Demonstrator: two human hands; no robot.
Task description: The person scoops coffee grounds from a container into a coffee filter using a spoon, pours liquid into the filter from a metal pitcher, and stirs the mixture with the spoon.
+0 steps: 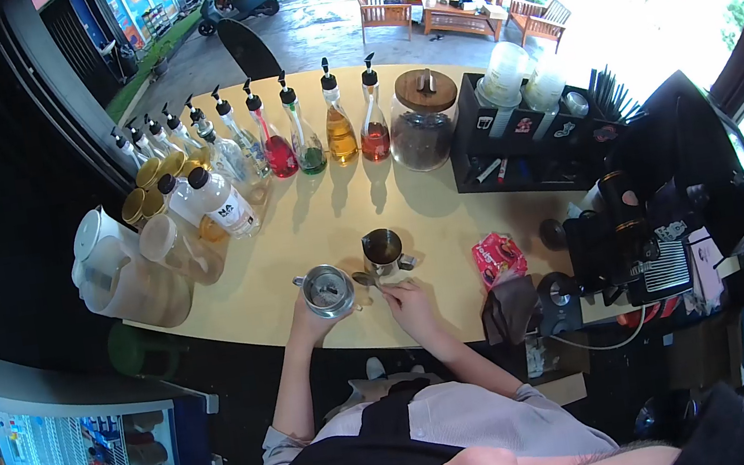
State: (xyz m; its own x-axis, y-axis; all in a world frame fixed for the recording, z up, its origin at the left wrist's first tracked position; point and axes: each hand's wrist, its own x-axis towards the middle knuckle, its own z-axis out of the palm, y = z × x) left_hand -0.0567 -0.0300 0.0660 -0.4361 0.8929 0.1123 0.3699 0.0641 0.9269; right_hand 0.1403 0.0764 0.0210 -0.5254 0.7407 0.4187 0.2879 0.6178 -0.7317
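Note:
My left hand (311,323) is closed round the side of a steel cup (328,292), which looks mostly hollow from above, with its contents hard to make out. Between the fingers of my right hand (410,301) is a small spoon (363,278), its bowl pointing left toward the cup. Just beyond my right hand, a steel milk pitcher (384,248) stands on the counter with its handle toward the right. Something dark brown shows inside the pitcher.
Syrup pump bottles (280,150) line the counter's far edge, beside a wooden-lidded jar (424,120). Plastic pitchers (126,272) stand left. At right are a black organizer (511,141), a red packet (498,258), a dark cloth (510,310) and a black coffee machine (620,207).

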